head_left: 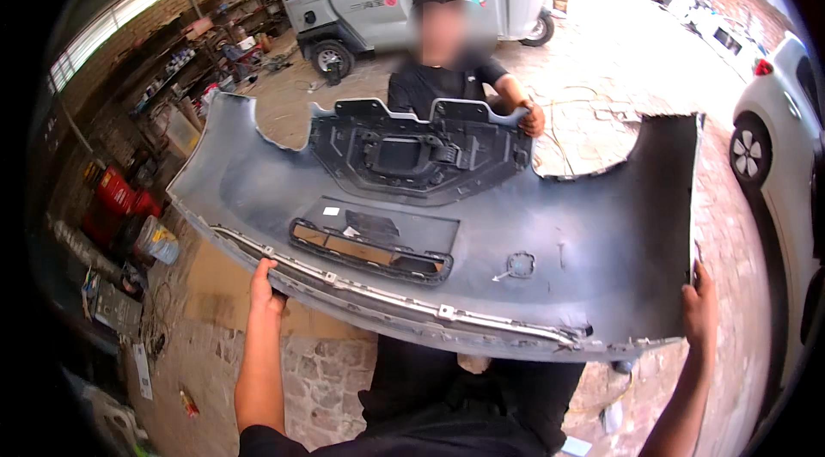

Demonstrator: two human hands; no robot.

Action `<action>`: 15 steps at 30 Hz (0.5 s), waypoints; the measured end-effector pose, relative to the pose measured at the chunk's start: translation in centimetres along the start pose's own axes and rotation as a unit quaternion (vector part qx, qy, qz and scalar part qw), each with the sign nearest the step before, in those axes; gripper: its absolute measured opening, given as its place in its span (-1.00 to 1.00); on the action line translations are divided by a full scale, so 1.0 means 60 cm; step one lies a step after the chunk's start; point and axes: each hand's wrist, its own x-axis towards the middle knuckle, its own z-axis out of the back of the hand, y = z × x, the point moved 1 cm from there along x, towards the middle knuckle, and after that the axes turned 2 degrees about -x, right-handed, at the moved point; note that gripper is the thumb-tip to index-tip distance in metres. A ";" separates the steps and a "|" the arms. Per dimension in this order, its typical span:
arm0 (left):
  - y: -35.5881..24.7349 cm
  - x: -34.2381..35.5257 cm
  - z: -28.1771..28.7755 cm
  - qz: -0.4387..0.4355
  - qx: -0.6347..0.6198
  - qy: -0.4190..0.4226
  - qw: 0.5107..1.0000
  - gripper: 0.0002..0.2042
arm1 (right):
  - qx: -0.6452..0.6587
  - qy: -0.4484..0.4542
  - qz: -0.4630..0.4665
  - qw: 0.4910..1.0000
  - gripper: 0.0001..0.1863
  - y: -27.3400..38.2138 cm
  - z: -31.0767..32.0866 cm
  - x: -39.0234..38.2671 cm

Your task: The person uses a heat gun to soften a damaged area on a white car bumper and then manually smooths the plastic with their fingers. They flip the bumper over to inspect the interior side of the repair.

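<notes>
A large car bumper point(498, 238) is held up in front of me with its dark grey inner side showing. My left hand point(265, 283) grips its lower edge left of the middle, the thumb on top and the other fingers hidden underneath. At the right end my right hand point(699, 298) is closed on the side edge. A black plastic panel point(404, 186) sits at the bumper's far middle. A slotted grille opening point(369, 255) lies nearer, and a pale metal strip point(387, 295) runs along the near edge. Across from me, a person's hand point(531, 118) holds the far edge.
A co-worker in a black shirt point(408, 89) stands beyond the bumper. Behind is a white three-wheeled vehicle point(369, 6); a white car point(778, 139) stands at right. Cluttered shelves point(185, 70), a red machine point(116, 191) and a bucket point(157, 240) line the left. Cardboard point(215, 285) covers paving below.
</notes>
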 end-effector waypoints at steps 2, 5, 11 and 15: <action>-0.012 0.018 0.019 0.024 0.012 0.006 1.000 -0.45 | 0.030 0.043 0.014 0.999 -0.35 0.019 -0.004 0.007; -0.022 0.039 0.019 0.030 0.030 0.000 0.999 -0.46 | 0.036 0.052 0.018 0.998 -0.37 0.036 0.001 0.003; -0.030 0.060 0.007 0.073 0.064 -0.003 0.995 -0.48 | -0.007 0.003 0.010 1.000 -0.42 -0.012 -0.007 0.007; -0.011 0.065 0.034 0.097 0.029 -0.001 0.995 -0.45 | -0.037 -0.047 -0.031 0.998 -0.45 -0.005 -0.013 0.028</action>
